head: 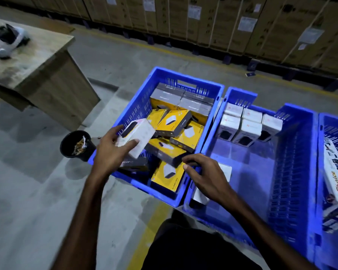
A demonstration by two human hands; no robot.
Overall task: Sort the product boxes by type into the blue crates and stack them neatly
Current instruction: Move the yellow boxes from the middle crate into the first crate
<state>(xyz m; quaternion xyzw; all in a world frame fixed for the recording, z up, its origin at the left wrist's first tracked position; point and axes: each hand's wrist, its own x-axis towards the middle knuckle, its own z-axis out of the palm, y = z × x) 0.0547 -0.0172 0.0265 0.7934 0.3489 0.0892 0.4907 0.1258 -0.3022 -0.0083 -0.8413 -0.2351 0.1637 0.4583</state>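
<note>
White box (135,137) with a dark picture on one face (print blurred) sits tilted in the left hand (111,151), fingers curled round it above the left crate (139,106) of jumbled yellow boxes (176,123). Right hand (205,176), fingers loosely curled, half hides another white box (225,171).
</note>
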